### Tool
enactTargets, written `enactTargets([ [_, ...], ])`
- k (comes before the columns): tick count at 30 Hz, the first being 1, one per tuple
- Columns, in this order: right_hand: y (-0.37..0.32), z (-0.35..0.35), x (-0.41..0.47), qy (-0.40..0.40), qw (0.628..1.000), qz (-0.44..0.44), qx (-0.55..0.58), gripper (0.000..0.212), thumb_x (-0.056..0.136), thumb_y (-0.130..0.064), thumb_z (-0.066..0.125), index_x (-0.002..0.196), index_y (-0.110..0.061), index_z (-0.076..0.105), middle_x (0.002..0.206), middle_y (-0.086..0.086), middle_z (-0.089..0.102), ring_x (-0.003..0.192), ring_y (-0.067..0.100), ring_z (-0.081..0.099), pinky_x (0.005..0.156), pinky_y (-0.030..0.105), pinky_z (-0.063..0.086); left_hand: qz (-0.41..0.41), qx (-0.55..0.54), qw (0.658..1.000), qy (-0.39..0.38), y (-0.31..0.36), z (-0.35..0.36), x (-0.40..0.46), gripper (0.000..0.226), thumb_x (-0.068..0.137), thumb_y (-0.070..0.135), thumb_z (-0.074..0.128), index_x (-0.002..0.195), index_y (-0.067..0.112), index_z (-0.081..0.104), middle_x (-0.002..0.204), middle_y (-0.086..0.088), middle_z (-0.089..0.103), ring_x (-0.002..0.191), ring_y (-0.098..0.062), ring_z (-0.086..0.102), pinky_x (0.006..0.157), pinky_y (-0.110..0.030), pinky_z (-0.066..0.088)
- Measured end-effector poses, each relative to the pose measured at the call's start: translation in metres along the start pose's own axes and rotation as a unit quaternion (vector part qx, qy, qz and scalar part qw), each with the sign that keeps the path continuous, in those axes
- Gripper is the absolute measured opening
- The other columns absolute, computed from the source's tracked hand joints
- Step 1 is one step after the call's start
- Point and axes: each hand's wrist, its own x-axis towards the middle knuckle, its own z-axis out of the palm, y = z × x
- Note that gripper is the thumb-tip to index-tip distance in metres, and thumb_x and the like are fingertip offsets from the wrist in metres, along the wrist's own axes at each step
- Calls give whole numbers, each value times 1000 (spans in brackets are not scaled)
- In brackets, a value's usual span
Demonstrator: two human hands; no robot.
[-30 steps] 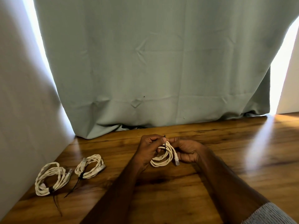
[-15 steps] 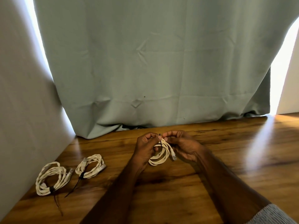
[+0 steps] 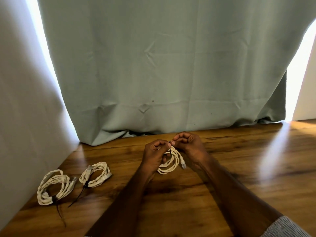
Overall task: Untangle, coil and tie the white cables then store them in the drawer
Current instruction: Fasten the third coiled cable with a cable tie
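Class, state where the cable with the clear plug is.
Head view, centre: the coiled cable hangs between the left hand and right hand, above the wooden floor.

Both bare forearms reach forward from the lower edge of the view and converge, wrists raised. The left hand [image 3: 153, 154] has its fingers curled, thumb and forefinger pressed together in a pinching grip at the top. The right hand [image 3: 188, 142] sits just beside and slightly higher, knuckles up, fingers curled, its fingertips [image 3: 173, 142] meeting those of the left; a grey knitted sleeve cuff [image 3: 285, 228] covers the right upper forearm.
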Motion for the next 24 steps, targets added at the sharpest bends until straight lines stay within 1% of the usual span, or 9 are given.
enactTargets([
  [4,1,-1,1,-8,999,-36,-39,15,79,8,77,90,-1,70,86,20,75,78,27,72,69,32,59,-12,1,1000,-6,1,1,0,7,88,6,70,86,1,73,67,-11,67,47,-16,51,42,-20,38],
  [8,2,-1,2,-14,997,-46,-56,16,79,8,77,89,-2,70,88,23,75,80,27,72,72,33,59,-29,-5,1000,-2,2,1,-1,11,88,8,70,87,-3,71,65,-11,66,47,-14,52,43,-19,38],
  [12,2,-1,1,-17,997,-52,-59,15,79,8,77,89,0,70,88,23,75,80,26,72,71,30,58,-36,-12,999,-3,4,2,-3,11,89,7,70,89,-4,70,64,-7,67,46,-10,56,42,-18,38],
  [19,1,-1,0,-15,997,-53,-51,16,78,8,77,88,-2,70,87,20,75,80,26,73,70,29,58,-44,-7,999,3,7,2,-5,7,89,8,69,86,2,72,68,-7,69,50,-11,60,44,-18,41],
  [21,1,0,-1,-15,997,-54,-52,16,78,10,77,91,1,70,86,19,75,79,24,73,69,28,58,-51,-8,999,1,8,2,-6,8,89,8,68,88,1,72,67,-6,69,51,-11,61,46,-19,41],
  [24,-1,1,-2,-14,997,-53,-46,19,78,12,75,95,9,67,86,18,75,78,21,73,69,26,58,-61,-11,998,4,11,4,-7,8,89,5,67,89,-3,70,64,-5,65,47,-9,59,43,-17,39],
])
